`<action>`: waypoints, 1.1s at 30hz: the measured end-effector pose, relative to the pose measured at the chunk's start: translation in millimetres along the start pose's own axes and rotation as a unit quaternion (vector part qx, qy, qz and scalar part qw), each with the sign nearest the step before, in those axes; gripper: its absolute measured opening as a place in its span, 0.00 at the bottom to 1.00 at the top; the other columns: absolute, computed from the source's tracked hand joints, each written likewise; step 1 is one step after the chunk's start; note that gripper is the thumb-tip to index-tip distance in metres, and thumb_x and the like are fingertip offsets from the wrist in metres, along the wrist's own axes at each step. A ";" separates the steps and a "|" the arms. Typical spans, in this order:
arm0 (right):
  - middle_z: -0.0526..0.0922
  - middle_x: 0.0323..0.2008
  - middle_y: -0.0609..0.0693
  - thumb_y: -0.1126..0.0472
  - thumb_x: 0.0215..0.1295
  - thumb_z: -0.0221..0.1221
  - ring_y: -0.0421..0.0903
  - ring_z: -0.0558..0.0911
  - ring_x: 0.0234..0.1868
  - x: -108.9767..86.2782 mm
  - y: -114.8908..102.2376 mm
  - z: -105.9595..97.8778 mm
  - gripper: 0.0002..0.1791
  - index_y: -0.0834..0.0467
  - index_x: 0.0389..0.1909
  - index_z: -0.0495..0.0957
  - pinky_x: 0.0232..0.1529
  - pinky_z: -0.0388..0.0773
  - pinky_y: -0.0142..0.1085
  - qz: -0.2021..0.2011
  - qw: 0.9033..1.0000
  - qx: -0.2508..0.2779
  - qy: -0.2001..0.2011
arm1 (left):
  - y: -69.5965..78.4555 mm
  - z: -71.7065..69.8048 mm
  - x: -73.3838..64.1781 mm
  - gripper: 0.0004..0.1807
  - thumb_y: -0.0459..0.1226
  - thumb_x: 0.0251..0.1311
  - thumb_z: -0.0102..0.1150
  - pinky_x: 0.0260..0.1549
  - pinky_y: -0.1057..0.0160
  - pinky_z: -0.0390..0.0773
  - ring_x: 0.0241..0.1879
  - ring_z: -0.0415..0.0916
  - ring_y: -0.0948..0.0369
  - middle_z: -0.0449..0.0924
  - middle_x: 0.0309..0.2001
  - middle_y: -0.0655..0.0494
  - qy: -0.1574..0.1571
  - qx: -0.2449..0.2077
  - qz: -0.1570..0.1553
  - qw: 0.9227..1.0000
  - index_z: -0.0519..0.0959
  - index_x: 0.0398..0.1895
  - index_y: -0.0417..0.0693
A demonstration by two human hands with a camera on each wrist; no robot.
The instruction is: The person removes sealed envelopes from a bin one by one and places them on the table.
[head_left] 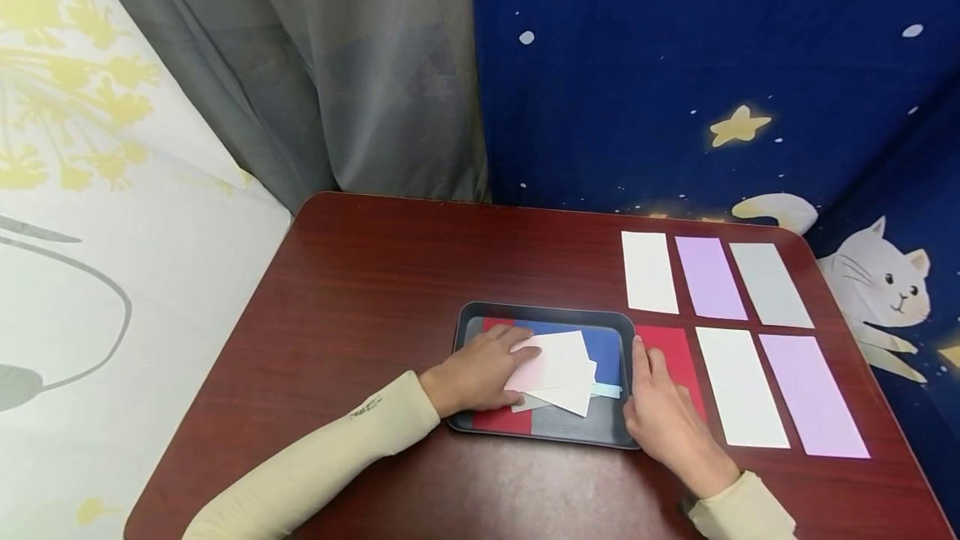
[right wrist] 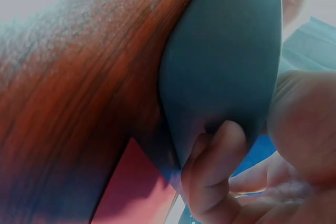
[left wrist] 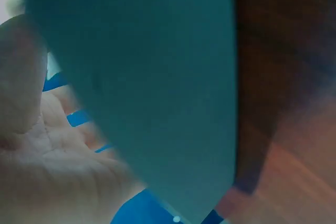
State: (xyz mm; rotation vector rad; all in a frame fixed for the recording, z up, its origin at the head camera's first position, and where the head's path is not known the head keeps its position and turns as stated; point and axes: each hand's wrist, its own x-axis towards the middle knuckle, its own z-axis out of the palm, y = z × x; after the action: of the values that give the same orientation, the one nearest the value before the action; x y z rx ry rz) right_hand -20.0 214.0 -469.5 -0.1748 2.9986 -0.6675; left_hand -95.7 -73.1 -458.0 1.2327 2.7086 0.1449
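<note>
Loose cards (head_left: 564, 357) are lying in the tray (head_left: 588, 428), partly beneath the nearer left hand (head_left: 483, 369) and reaching rightward; whether that grip is pinching any, I cannot tell. The right hand (head_left: 666, 419) is grasping the tray's right end, the tray's long axis running sideways across the counter (head_left: 367, 273).

From above and behind the fingers (head_left: 640, 361), the head view is looking forward and down. Both wrist views are facing the fingers from close behind; the tray (head_left: 577, 427), looming near beside them, is showing in all three.
</note>
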 end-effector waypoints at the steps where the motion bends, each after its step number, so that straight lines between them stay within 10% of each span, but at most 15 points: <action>1: 0.69 0.62 0.74 0.75 0.64 0.65 0.46 0.68 0.15 -0.2 -0.4 0.1 0.48 0.77 0.82 0.53 0.17 0.71 0.37 0.001 1.000 0.000 -0.001 | 0.3 1.3 0.1 0.38 0.53 0.67 0.76 0.67 0.48 0.77 0.72 0.72 0.47 0.72 0.76 0.46 -0.005 -0.001 -0.004 1.000 0.78 0.77 0.51; 33: 0.73 0.56 0.72 0.75 0.61 0.65 0.46 0.68 0.15 -0.2 1.7 3.1 0.48 0.78 0.81 0.54 0.17 0.70 0.37 -0.012 1.000 -0.007 0.013 | -2.9 -6.4 -2.0 0.44 0.52 0.63 0.78 0.60 0.44 0.72 0.67 0.69 0.49 0.73 0.75 0.50 0.014 -0.047 -0.030 0.998 0.73 0.82 0.55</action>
State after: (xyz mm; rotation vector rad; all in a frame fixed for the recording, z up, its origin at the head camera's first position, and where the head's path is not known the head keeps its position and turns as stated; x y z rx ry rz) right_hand -19.8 214.2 -472.9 -0.2037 3.0304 -0.6571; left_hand -97.8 -76.6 -452.0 1.1308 2.7241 0.2802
